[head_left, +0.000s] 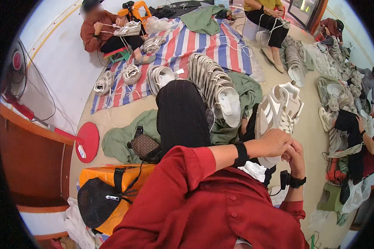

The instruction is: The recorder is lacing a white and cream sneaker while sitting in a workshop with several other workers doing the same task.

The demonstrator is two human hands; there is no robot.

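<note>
A white and beige sneaker with white laces lies toe away from me over my right leg. My left hand reaches across its near end from the left, fingers closed. Close against it, my right hand is bent with its fingers pinched together. The two hands' fingertips meet beside the shoe's opening; whatever is between them is too small or hidden to make out. A crumpled white tissue lies just below my left wrist.
A long row of nested sneakers stands ahead, by a striped sheet with more shoes. An orange stool and a fan are at left. Co-workers sit far left, far ahead and right, near shoe piles.
</note>
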